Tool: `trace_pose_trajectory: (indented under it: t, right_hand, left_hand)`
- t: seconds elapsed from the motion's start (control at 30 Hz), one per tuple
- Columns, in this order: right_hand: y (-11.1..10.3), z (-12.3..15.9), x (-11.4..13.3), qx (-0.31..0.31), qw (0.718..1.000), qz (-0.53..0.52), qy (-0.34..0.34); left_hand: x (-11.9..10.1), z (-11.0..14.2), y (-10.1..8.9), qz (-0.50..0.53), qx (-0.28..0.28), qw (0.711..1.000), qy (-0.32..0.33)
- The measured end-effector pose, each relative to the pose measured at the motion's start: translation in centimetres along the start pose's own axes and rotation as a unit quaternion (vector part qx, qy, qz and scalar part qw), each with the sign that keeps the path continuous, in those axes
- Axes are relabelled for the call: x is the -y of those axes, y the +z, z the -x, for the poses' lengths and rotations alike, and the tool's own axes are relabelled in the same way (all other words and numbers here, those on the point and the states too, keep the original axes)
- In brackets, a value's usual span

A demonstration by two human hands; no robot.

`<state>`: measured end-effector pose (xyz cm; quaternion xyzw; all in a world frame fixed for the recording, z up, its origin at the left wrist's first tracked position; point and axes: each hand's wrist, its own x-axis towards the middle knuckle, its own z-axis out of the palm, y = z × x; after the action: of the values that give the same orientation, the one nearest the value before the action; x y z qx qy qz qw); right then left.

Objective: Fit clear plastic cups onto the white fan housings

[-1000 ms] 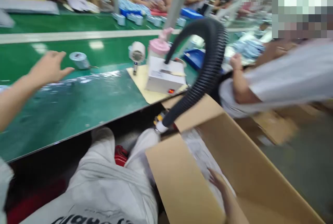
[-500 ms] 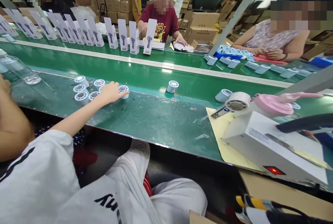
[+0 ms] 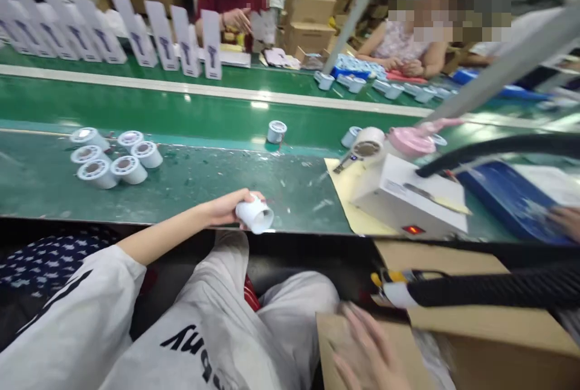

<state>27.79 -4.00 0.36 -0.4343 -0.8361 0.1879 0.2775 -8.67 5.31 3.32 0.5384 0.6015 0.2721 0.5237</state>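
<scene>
My left hand (image 3: 231, 205) is closed around a light-blue fan housing (image 3: 256, 214), a short cylinder tilted so its hollow end faces the lower right. It is held just above the front edge of the green workbench (image 3: 190, 179). To the left stands a cluster of several similar fan housings (image 3: 129, 167) with round grilles on top. At the lower right my right hand (image 3: 369, 347) is blurred, its fingers stretched and apart, over the flap of a cardboard box (image 3: 328, 341). I see nothing held in it.
A white device (image 3: 408, 193) with a lit red switch stands on yellow paper, a handheld fan (image 3: 367, 143) and pink fan beside it. A black hose (image 3: 480, 287) crosses at right. Another housing (image 3: 277, 132) sits by the conveyor. A blue tray (image 3: 502, 199) lies right; co-workers sit opposite.
My left hand has taken a fan housing from the cluster and brought it right and towards me. My right hand has come into view at the lower right. The view has swung right.
</scene>
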Motion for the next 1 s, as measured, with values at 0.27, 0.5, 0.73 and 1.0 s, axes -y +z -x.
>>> trace_pose_trajectory:
  t: [0.27, 0.5, 0.73, 1.0]
  right_hand:
    - [4.2, -4.4, 2.7, -0.001, 0.993, 0.116, 0.001]
    - [4.5, -2.8, 3.0, 0.028, 0.973, -0.202, 0.106]
    - [4.6, -2.6, 3.0, -0.07, 0.958, -0.228, 0.156]
    - [4.3, -2.5, 3.0, -0.116, 0.894, -0.364, 0.233]
  left_hand:
    - [-0.2, 1.8, 7.6, 0.015, 0.298, 0.952, 0.072]
    - [0.5, 3.1, 8.3, -0.059, 0.152, 0.967, 0.194]
    - [3.4, 2.3, 9.7, -0.07, 0.145, 0.954, 0.252]
    - [2.1, 2.3, 9.2, -0.013, 0.26, 0.937, 0.232]
